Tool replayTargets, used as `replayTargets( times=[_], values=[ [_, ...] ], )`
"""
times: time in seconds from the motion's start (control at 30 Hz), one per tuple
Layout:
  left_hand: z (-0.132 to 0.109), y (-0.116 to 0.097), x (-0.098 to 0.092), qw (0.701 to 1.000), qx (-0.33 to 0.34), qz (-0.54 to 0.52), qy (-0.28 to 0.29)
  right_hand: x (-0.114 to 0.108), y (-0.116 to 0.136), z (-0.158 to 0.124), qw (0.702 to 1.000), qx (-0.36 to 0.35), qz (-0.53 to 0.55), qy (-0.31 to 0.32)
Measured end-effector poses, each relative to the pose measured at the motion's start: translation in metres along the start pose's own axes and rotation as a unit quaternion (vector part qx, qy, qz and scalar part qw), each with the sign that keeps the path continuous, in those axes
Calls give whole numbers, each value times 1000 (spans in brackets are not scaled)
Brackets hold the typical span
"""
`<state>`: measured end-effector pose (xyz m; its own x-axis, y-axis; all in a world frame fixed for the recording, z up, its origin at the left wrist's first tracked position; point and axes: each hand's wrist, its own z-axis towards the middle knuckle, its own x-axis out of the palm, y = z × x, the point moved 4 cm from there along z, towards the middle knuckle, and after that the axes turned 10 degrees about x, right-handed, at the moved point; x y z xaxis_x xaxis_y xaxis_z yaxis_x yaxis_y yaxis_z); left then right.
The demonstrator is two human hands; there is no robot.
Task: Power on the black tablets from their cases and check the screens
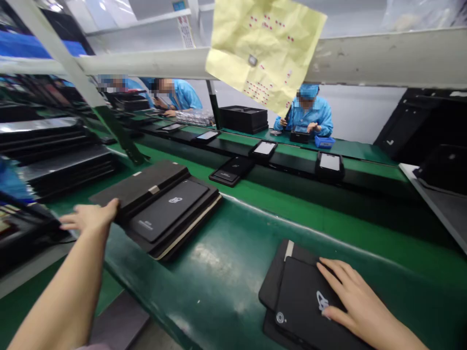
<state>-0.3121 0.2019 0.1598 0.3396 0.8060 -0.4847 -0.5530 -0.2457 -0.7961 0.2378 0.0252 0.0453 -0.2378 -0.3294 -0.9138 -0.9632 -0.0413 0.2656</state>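
My left hand (93,218) reaches out to the near left edge of a stack of black folio cases (146,187), fingers on its rim. On that stack lies a black tablet (170,209), back side up, showing a white logo. My right hand (355,301) rests flat, fingers spread, on a second black tablet (302,296) with a camera lens and white logo; it lies on an open black case (273,277) at the near right of the green belt (226,262).
Across a second belt (292,165), more tablets (330,163) lie in a row. Three people in blue coats work behind it. Black trays (243,119) stand stacked at the back. A yellow paper sheet (264,48) hangs from the overhead beam. Dark racks fill the left side.
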Motion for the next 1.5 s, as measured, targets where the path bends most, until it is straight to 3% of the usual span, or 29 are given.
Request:
replayTargets(
  times=[0.1, 0.17, 0.23, 0.33, 0.4, 0.5, 0.6, 0.7, 0.77, 0.83, 0.9, 1.0, 1.07, 1.2, 1.37, 1.5],
  values=[
    [-31, -20, 12, 995, 82, 51, 40, 1, 19, -12, 997, 18, -3, 70],
    [-75, -37, 32, 971, 182, 13, 152, 2, 22, -16, 995, 30, 7, 97],
    [-138, -52, 57, 916, 261, -48, 302, 0, 21, -16, 994, 42, 20, 96],
    [-244, -68, 92, 786, 327, -142, 506, -5, 23, -11, 995, 59, 46, 70],
    [-302, -74, 114, 711, 337, -193, 586, -7, 25, -7, 995, 62, 67, 51],
    [-352, -76, 145, 667, 307, -232, 639, -13, 24, 0, 993, 65, 94, 21],
    [-368, -73, 163, 662, 251, -251, 660, -28, 15, 0, 990, 65, 123, -14],
    [-366, -67, 158, 671, 202, -270, 660, -55, 8, -16, 987, 40, 151, -47],
    [-366, -62, 147, 684, 178, -277, 651, -78, 11, -37, 981, -1, 151, -122],
    [-369, -56, 137, 702, 159, -281, 634, -96, 21, -61, 958, -62, 108, -260],
    [-375, -49, 129, 722, 147, -287, 612, -97, 37, -80, 912, -130, 21, -389],
    [-381, -41, 129, 736, 136, -294, 595, -62, 60, -85, 844, -197, -130, -482],
    [-380, -39, 133, 732, 128, -296, 600, -29, 69, -76, 824, -225, -166, -493],
    [-376, -43, 140, 717, 126, -300, 617, 14, 67, -59, 841, -248, -117, -466],
    [-373, -59, 133, 710, 217, -271, 613, 4, 49, -48, 920, -204, -17, -334],
    [-371, -71, 132, 689, 283, -260, 614, -13, 34, -16, 956, -127, 35, -262]
  ],
)
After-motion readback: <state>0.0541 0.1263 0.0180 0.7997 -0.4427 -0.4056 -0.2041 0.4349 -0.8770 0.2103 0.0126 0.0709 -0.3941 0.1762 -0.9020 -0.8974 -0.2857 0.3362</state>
